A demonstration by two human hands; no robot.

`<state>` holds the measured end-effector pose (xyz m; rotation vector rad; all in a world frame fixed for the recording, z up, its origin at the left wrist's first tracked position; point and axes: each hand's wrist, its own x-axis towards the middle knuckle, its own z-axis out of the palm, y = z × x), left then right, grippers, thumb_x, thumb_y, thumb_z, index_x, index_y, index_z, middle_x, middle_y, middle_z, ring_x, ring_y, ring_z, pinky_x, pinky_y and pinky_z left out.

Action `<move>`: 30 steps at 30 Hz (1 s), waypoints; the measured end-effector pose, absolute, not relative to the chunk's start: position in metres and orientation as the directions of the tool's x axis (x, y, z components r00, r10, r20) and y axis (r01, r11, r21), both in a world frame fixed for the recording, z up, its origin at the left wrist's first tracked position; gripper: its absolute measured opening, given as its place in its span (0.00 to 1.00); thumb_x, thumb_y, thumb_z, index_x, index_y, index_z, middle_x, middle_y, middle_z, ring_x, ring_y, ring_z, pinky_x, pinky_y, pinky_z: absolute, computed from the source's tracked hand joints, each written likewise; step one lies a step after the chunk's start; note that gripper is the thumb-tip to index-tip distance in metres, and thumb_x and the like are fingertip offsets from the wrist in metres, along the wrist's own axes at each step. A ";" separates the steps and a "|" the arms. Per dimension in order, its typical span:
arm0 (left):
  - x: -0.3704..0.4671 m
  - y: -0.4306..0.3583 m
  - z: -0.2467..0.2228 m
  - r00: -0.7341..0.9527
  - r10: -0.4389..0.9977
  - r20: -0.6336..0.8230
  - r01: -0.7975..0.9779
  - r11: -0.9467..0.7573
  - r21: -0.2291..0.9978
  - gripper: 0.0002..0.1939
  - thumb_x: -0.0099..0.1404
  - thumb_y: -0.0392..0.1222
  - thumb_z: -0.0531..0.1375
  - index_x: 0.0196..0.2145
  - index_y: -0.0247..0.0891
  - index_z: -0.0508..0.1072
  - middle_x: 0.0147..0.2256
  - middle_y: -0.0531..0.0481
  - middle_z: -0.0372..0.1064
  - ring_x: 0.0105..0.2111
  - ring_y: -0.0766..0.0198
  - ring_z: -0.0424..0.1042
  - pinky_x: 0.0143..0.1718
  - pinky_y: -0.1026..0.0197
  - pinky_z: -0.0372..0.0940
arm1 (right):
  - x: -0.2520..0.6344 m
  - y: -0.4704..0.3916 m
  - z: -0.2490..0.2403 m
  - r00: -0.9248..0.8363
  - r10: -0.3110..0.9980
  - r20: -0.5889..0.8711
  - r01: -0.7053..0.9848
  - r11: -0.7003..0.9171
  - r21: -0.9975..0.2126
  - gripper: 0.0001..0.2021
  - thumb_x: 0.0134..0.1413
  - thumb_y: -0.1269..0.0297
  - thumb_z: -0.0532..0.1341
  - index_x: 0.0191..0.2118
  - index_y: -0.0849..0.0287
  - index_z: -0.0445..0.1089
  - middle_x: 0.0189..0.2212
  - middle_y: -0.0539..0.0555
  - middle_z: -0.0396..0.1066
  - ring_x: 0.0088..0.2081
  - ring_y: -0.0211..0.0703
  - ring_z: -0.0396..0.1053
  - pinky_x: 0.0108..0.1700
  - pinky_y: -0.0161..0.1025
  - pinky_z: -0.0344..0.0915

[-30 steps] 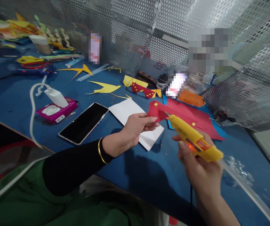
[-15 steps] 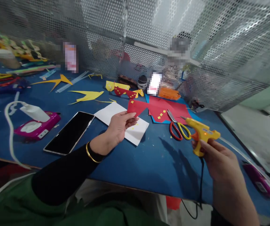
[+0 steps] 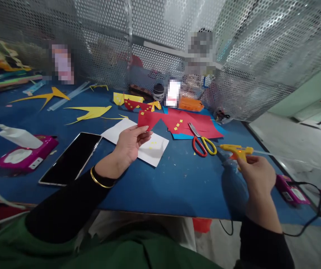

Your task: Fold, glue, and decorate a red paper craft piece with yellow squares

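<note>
My left hand (image 3: 129, 145) pinches the lower edge of a red paper piece (image 3: 147, 118) with a small yellow square on it, above a white sheet (image 3: 155, 155) that carries tiny yellow bits. At the right, my right hand (image 3: 257, 172) is wrapped round a yellow glue gun (image 3: 237, 150), its nozzle pointing left over the table. Scissors (image 3: 202, 141) with one red and one yellow handle lie open between the hands, partly over red paper (image 3: 205, 123) on blue sheets.
A black-screened phone (image 3: 72, 158) and a magenta power strip (image 3: 27, 153) with a white plug lie left. Yellow paper shapes (image 3: 90, 112) sit farther back. Another magenta power strip (image 3: 291, 189) is at the right edge, before a perforated metal screen (image 3: 101, 45).
The view has turned rightward, so most things appear farther left. My right hand has lowered the glue gun toward the table at the right. My left hand still holds the red paper.
</note>
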<state>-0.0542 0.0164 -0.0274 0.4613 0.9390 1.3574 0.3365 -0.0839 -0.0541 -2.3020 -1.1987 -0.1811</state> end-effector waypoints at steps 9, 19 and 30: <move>-0.059 0.019 -0.028 -0.036 0.958 -0.284 -0.668 0.188 0.720 0.04 0.55 0.29 0.68 0.26 0.32 0.77 0.25 0.47 0.76 0.26 0.66 0.76 0.36 0.62 0.70 | 0.345 -0.091 -0.065 0.540 0.699 0.468 0.831 -0.529 -0.169 0.13 0.51 0.51 0.59 0.19 0.45 0.70 0.11 0.49 0.49 0.14 0.44 0.47 0.24 0.46 0.49; -0.072 0.026 -0.022 -0.094 0.967 -0.235 -0.713 0.099 0.694 0.04 0.58 0.29 0.66 0.27 0.33 0.77 0.25 0.49 0.77 0.27 0.67 0.76 0.35 0.64 0.70 | 0.240 -0.097 -0.018 0.253 0.792 0.555 0.962 -0.143 -0.235 0.14 0.62 0.49 0.56 0.42 0.47 0.77 0.35 0.60 0.75 0.34 0.56 0.72 0.31 0.49 0.58; -0.080 0.033 -0.026 -0.134 0.957 -0.259 -0.698 0.094 0.710 0.03 0.58 0.31 0.66 0.28 0.33 0.76 0.26 0.50 0.76 0.28 0.67 0.76 0.37 0.63 0.69 | 0.114 0.010 -0.045 -0.252 0.949 0.188 0.737 0.314 -0.598 0.06 0.56 0.63 0.61 0.34 0.54 0.76 0.31 0.51 0.74 0.32 0.41 0.69 0.35 0.38 0.62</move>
